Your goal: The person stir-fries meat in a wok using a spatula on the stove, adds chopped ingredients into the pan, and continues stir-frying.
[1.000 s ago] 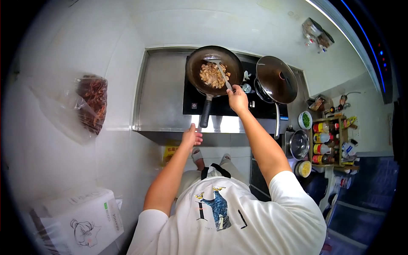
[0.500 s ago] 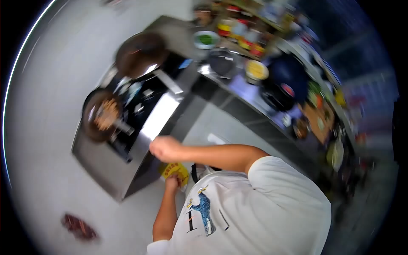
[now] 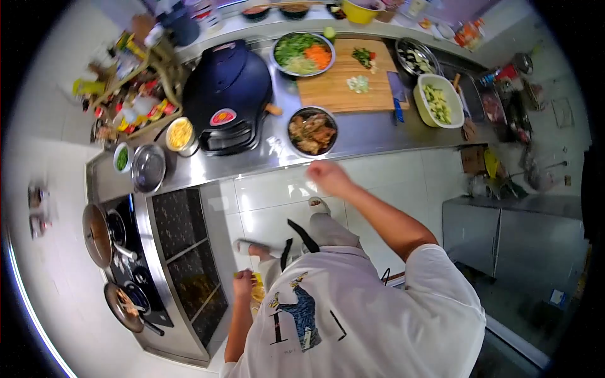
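Observation:
Low at the left of my body, my left hand [image 3: 243,283] is closed on a yellow bag [image 3: 258,288], mostly hidden behind the hand and my shirt. My right hand [image 3: 329,178] is held out in front with its fingers curled in; whatever they hold, if anything, is hidden. Just beyond it, at the counter's edge, stands a bowl of browned meat pieces [image 3: 312,131]. The hand is apart from this bowl. Behind lies a wooden cutting board [image 3: 315,94] with chopped white and green bits and a knife [image 3: 397,108] at its right edge.
A black electric griddle [image 3: 227,94] stands left of the meat. Around it are a bowl of cut vegetables [image 3: 302,55], a cup of yellow shreds [image 3: 181,135] and a square tub of green cubes [image 3: 439,101]. Two pans, one an upper wok [image 3: 97,236], sit on the stove at left.
My view and body have turned right, from the stove to the counter. The right hand now points toward the meat bowl. The left hand still holds the yellow bag.

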The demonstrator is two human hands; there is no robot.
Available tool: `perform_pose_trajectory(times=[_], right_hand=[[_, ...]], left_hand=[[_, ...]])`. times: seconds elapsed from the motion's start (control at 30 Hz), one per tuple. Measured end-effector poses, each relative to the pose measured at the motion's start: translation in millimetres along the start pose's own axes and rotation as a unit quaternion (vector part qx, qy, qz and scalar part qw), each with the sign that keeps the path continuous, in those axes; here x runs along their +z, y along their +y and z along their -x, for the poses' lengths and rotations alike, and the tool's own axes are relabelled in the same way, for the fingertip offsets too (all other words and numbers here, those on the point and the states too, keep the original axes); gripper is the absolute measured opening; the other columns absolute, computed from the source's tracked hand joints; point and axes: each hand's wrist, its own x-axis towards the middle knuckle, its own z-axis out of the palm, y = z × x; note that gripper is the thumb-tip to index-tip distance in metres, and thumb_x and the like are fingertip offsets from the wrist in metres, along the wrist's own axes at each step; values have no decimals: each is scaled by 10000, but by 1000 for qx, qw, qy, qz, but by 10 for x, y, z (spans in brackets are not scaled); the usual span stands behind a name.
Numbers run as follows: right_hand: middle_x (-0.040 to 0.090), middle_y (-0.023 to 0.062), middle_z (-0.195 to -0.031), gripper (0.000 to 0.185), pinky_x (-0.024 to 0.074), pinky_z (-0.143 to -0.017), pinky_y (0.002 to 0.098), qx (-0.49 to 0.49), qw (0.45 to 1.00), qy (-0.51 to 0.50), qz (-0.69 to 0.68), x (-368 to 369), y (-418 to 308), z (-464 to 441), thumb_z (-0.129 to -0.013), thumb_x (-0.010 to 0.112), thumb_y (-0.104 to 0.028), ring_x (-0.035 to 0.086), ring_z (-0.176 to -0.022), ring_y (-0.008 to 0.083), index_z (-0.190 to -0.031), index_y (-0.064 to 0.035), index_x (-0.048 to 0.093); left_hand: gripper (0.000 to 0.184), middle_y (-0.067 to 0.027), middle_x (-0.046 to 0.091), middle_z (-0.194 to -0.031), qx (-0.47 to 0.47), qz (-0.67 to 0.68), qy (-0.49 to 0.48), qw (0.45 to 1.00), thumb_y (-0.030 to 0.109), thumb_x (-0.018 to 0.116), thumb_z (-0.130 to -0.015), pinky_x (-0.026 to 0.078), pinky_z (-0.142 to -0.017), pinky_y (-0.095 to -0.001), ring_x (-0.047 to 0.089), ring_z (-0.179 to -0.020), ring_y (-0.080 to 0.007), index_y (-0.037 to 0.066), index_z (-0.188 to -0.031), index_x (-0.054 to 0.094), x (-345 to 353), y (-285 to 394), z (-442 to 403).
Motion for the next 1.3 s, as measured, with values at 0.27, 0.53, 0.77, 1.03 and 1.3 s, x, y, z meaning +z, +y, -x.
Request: perform_pose_trajectory(times=[0.27,0.53,0.77,1.03,1.3], right_hand=[[619,159,-972,307,492,-732,400,161,905,339,201,-1973,1610,-780,-804,657,-253,611,-867,319,-1051,-82,595],[520,250,-1147,539,446,-904,429,254,889,329,194,-2396,2005,-1260,-770,675,-244,525,-1053,401,-1242,-54,494],[574,182,-956,343,464,-783,409,60,886,453,76,-2316,1860,-1105,-861,581,-220,570,-888,316,-1079,42,545],[529,6,-602,263,356,-414,245,250,863,322,-297,-2260,2033,-920,-941,536,-285,446,-441,76,-830,-47,543],[535,33,-600,230,425,-471,290,269,904,237,-232,-2355,2380,-1030,-932,544,-260,506,-495,116,-862,-42,526]], left_hand=[[230,-42,601,-728,262,-218,-180,923,210,565,-928,463,-600,-251,545,-646,-99,-11,-967,620,2231,1976,569],[211,-133,623,-843,444,-414,-277,745,202,610,-866,493,-627,-344,619,-694,-265,18,-968,625,3572,3544,513],[741,-267,454,-1254,592,-480,-138,632,389,730,-730,366,-986,-453,436,-1171,-407,-44,-1258,444,4946,3953,-377],[1074,-294,257,-1408,598,-479,-37,641,482,797,-602,206,-1088,-525,226,-1331,-449,-31,-1388,277,5830,3898,-973],[976,-252,301,-1422,642,-391,-17,659,426,783,-666,210,-1088,-526,280,-1330,-405,-7,-1393,297,6357,3944,-1148]])
